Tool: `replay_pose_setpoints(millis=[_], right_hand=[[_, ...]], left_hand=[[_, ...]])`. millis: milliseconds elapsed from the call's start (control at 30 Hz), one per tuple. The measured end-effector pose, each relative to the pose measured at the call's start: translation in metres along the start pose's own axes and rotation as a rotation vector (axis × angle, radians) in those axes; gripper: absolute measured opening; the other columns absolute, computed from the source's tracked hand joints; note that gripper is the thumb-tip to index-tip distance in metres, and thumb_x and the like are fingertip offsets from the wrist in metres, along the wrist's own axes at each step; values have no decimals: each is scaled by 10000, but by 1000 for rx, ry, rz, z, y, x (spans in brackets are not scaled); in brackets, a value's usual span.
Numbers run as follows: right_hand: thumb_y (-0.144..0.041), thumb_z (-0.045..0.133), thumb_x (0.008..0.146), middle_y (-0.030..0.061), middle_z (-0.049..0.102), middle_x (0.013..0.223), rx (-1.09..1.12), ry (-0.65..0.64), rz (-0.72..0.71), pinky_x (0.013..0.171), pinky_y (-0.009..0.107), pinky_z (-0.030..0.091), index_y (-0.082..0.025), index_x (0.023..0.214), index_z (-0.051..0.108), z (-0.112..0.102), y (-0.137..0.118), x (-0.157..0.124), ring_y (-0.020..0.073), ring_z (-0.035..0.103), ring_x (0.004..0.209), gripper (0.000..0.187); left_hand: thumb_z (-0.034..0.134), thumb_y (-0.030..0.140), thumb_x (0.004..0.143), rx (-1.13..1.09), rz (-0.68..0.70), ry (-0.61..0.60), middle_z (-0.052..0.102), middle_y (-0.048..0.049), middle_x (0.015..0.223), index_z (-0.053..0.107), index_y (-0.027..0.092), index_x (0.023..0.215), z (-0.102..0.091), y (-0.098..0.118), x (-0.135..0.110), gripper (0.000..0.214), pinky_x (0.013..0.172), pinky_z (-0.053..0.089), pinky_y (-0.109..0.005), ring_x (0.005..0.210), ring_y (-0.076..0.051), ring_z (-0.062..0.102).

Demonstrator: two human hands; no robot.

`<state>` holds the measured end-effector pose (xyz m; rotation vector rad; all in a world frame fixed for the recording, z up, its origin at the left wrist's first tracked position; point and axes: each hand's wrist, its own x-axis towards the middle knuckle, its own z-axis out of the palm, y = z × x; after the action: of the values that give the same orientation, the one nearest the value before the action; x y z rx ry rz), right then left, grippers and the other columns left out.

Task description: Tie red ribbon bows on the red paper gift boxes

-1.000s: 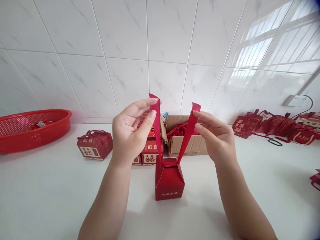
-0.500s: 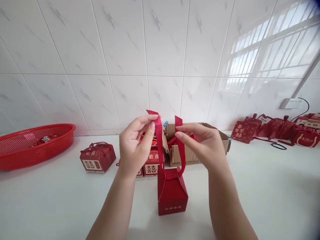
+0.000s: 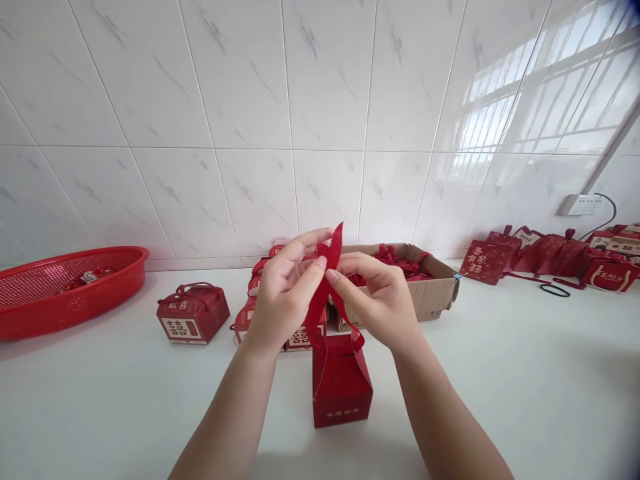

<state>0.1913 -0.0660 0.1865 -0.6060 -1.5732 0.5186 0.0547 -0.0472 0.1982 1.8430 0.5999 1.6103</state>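
A red gift box (image 3: 342, 390) with gold lettering stands upright on the white table in front of me. A red ribbon (image 3: 317, 308) runs up from both sides of its top, and its two ends cross above the box. My left hand (image 3: 293, 283) pinches the ribbon near the crossing between thumb and fingers. Close beside it, my right hand (image 3: 377, 293) pinches the ribbon too, the thumb tips nearly touching. Fingers partly hide the crossing itself.
Behind my hands is a cardboard box (image 3: 435, 293) of red ribbons, beside several red boxes (image 3: 243, 320). One more red box (image 3: 194, 313) stands left, near a red plastic basket (image 3: 135, 280). Red bags (image 3: 487, 260) and a black ring (image 3: 555, 291) lie right.
Both hands have come together above the box. The ribbon ends, held apart before, now cross each other. The box has stayed in place.
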Motion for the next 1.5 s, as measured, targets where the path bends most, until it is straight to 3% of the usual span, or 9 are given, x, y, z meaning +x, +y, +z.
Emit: replay_pose_setpoints(millis=[133, 300, 533, 667, 767, 867, 1067, 1267, 1500], right_hand=[[-259, 611, 850, 29, 664, 827, -4, -63, 6, 803, 340, 521, -212, 781, 670, -8, -2, 0, 172, 627, 852, 102], [-239, 601, 852, 25, 665, 811, -40, -79, -16, 873, 369, 511, -236, 829, 697, -15, -4, 0, 206, 627, 976, 99], [-255, 619, 844, 33, 701, 931, -45, -81, -16, 814, 348, 533, -225, 825, 705, -10, -2, -1, 183, 647, 893, 93], [-245, 642, 833, 30, 707, 956, -14, 29, -6, 844, 344, 531, -239, 877, 734, -13, -2, -1, 183, 645, 940, 102], [-226, 662, 816, 21, 703, 972, 3, 122, 13, 828, 346, 539, -269, 911, 744, -19, -3, -1, 176, 644, 924, 133], [-174, 663, 800, 10, 707, 953, 18, 164, -7, 836, 367, 547, -288, 893, 750, -24, -3, 0, 183, 650, 924, 171], [-114, 648, 792, -17, 719, 931, 45, 219, -79, 845, 369, 556, -323, 871, 755, -24, -1, 2, 186, 659, 941, 248], [-128, 651, 797, -30, 703, 1071, 140, 219, -165, 904, 370, 545, -351, 978, 739, -25, 13, 3, 196, 632, 1062, 300], [-171, 645, 811, -31, 663, 1174, 157, 209, -139, 921, 408, 532, -379, 1012, 725, -22, 17, 3, 237, 564, 1184, 301]], left_hand=[[556, 224, 879, -146, -104, -66, 602, -58, 1247, 639, 240, 1162, 1, -3, 1, 295, 1041, 445, -359, 1243, -239, 501], [556, 306, 897, -264, -174, -168, 643, -60, 1159, 672, 235, 1068, 2, -1, 2, 218, 909, 512, -356, 1089, -236, 598], [707, 266, 792, -254, -59, 22, 667, -47, 1055, 695, 234, 942, 7, -5, 1, 154, 935, 509, -363, 1074, -218, 598], [710, 272, 792, -264, -22, 183, 654, -44, 1060, 718, 220, 881, 8, -6, 1, 104, 906, 522, -349, 1029, -207, 613], [716, 288, 789, -259, -4, 252, 676, -30, 954, 724, 221, 839, 7, -5, 2, 84, 880, 529, -347, 958, -196, 635], [725, 318, 781, -271, -40, 263, 691, -23, 836, 721, 217, 819, 5, -5, 2, 108, 819, 547, -342, 857, -183, 653], [753, 296, 759, -327, -61, 281, 689, -9, 791, 719, 217, 821, 7, -4, 2, 106, 786, 552, -307, 797, -154, 656], [773, 297, 737, -341, -50, 319, 696, -13, 826, 724, 212, 813, 7, -3, 2, 124, 805, 548, -309, 838, -167, 660], [771, 327, 733, -345, -94, 315, 707, -23, 836, 735, 211, 804, 7, -1, 2, 141, 811, 544, -317, 853, -175, 658]])
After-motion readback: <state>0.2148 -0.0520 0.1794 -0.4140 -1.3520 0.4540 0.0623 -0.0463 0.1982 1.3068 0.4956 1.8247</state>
